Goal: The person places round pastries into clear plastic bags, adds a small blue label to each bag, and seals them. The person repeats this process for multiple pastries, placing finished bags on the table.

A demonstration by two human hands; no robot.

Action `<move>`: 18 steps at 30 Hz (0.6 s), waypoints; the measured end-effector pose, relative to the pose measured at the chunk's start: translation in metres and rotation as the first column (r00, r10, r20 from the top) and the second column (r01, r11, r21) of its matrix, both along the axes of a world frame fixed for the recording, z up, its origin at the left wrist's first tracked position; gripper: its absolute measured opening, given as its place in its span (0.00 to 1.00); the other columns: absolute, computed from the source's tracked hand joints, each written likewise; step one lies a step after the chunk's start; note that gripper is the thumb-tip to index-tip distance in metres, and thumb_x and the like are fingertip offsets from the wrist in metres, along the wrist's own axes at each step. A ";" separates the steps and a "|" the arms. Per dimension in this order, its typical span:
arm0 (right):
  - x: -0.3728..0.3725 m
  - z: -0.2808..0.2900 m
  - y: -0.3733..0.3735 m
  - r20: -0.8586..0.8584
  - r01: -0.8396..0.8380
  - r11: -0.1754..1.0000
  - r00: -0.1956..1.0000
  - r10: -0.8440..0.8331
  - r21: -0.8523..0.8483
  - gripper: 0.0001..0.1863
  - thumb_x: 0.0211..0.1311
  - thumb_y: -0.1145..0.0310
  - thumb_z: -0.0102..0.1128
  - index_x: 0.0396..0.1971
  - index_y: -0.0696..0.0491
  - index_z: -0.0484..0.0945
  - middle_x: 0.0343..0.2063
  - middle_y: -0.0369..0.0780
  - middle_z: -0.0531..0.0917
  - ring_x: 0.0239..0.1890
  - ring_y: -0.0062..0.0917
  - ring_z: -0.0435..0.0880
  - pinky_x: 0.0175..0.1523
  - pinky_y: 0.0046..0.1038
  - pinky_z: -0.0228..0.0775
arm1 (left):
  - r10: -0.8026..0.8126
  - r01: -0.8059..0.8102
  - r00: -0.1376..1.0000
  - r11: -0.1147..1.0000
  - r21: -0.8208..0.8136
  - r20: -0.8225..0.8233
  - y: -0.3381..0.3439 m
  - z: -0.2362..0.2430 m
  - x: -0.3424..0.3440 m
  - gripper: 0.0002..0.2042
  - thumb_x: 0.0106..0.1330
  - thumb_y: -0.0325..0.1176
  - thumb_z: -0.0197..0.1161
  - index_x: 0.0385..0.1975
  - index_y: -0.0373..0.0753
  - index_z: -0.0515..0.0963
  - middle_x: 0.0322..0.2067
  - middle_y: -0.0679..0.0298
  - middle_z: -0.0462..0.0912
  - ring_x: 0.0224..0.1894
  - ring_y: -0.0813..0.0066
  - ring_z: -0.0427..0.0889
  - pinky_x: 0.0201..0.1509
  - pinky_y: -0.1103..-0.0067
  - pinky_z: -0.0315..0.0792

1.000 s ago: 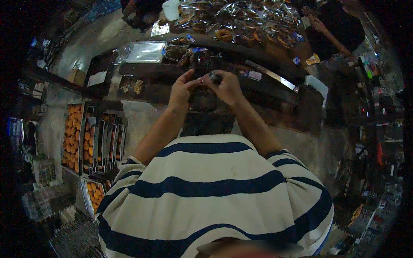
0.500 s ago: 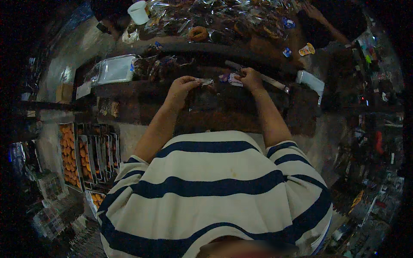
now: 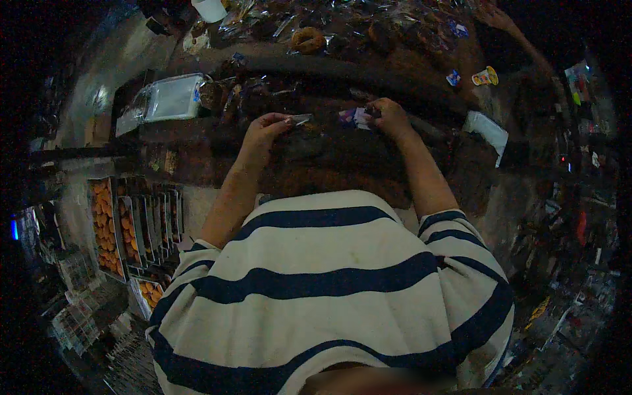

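- And here's the left hand (image 3: 265, 128) out over the dark table (image 3: 342, 176), thumb and fingers pinched on a small shiny strip (image 3: 302, 120) that pokes out past the fingertips to the right.
- Across the gap, the right hand (image 3: 393, 120) is at the purple-and-white packet (image 3: 355, 118): the fingers meet its right end, the purple end points left, toward the strip, and whether they grip it or merely touch it, I cannot tell.
- Strip and packet sit apart, both between the two hands.
- Just beyond, to the left, dark clear-wrapped goods (image 3: 247, 97) lie next to a pale flat pack (image 3: 174, 99).
- Further back, there's a brown ring (image 3: 307, 41) among glinting wrappers.
- Over on the right, a yellow cup (image 3: 486, 76) near a blue packet (image 3: 453, 78), and another person's arm (image 3: 520, 41) beyond.
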State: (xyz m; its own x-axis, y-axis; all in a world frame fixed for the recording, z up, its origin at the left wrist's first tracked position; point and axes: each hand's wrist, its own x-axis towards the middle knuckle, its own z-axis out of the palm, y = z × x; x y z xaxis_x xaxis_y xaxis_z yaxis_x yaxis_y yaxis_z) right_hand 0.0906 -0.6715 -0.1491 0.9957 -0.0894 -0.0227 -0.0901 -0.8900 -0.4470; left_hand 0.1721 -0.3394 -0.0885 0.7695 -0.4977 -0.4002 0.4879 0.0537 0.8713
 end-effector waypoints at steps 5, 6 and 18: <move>0.003 -0.011 0.004 -0.083 0.010 0.996 0.996 -0.017 -0.086 0.24 0.41 0.64 0.70 0.43 0.51 0.79 0.40 0.45 0.78 0.44 0.40 0.78 0.51 0.34 0.70 | 0.038 -0.038 0.998 0.999 -0.006 -0.051 0.033 0.010 -0.014 0.07 0.58 0.29 0.64 0.34 0.34 0.79 0.32 0.64 0.81 0.34 0.78 0.78 0.42 0.80 0.72; 0.004 -0.013 0.003 -0.111 0.007 0.996 0.994 -0.017 -0.094 0.24 0.40 0.65 0.70 0.43 0.51 0.78 0.41 0.45 0.78 0.45 0.40 0.77 0.51 0.35 0.69 | 0.048 -0.047 0.997 0.998 0.030 -0.055 0.040 0.010 -0.017 0.07 0.58 0.29 0.64 0.34 0.34 0.79 0.31 0.64 0.81 0.34 0.77 0.78 0.41 0.80 0.73; -0.010 0.000 -0.003 -0.151 0.175 0.982 0.975 -0.164 0.065 0.26 0.33 0.64 0.73 0.38 0.54 0.78 0.37 0.45 0.81 0.41 0.39 0.80 0.46 0.33 0.70 | 0.112 -0.115 0.992 0.992 -0.057 -0.063 0.100 0.000 -0.041 0.07 0.59 0.29 0.63 0.35 0.35 0.78 0.31 0.63 0.81 0.32 0.77 0.80 0.39 0.78 0.76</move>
